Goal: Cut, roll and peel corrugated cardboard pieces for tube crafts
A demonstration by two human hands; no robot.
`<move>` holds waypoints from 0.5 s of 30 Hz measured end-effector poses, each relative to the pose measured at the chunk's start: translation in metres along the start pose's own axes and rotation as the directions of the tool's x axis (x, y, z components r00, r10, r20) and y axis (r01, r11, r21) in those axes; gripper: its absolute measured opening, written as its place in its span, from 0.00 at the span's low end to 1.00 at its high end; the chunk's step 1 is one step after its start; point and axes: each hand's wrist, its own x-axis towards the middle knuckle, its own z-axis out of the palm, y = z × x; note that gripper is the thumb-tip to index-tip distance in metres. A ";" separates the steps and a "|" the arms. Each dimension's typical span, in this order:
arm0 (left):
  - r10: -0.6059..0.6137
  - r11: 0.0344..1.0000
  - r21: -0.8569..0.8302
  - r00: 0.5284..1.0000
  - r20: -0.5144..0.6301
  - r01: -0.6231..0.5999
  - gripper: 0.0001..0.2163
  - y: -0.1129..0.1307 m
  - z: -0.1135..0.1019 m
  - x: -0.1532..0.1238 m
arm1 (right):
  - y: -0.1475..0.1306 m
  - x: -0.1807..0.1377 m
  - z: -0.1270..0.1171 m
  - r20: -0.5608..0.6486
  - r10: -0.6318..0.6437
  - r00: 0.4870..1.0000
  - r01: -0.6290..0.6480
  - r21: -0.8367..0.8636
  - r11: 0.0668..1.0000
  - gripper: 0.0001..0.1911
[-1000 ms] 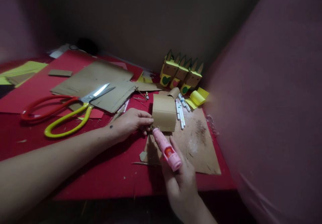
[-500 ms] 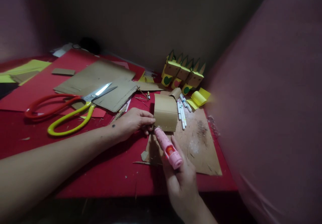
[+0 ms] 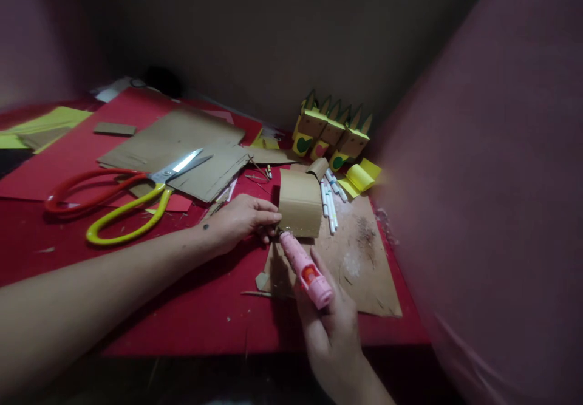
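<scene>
In my right hand is a pink hot glue gun, its nozzle at the lower left corner of a curved cardboard piece. My left hand pinches that piece by its left edge, thumb and forefinger pressed together, the other fingers curled below. The curved piece stands over a flat cardboard sheet lying on the red table. What the nozzle tip touches is partly hidden by my fingers and the gun.
Large scissors with red and yellow handles lie left on cardboard sheets. White markers and a curled yellow paper lie right of the curved piece. Decorated cardboard figures stand behind, near the wall.
Almost nothing differs. My right hand and the rear of the glue gun have shifted very slightly right and down; my left hand stays in place.
</scene>
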 end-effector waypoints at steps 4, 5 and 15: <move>-0.002 1.000 0.008 1.000 0.003 0.002 0.06 -0.002 -0.001 0.001 | 0.001 -0.002 -0.004 -0.001 0.001 1.000 -0.001 -0.015 1.000 0.27; -0.002 1.000 0.011 1.000 0.003 0.002 0.06 -0.002 -0.001 0.001 | 0.001 -0.002 -0.005 -0.001 -0.003 1.000 0.003 -0.017 1.000 0.27; -0.015 0.999 0.030 1.000 -0.027 0.016 0.06 0.003 0.001 -0.002 | 0.005 -0.007 -0.003 -0.032 -0.029 0.999 0.027 -0.057 0.998 0.30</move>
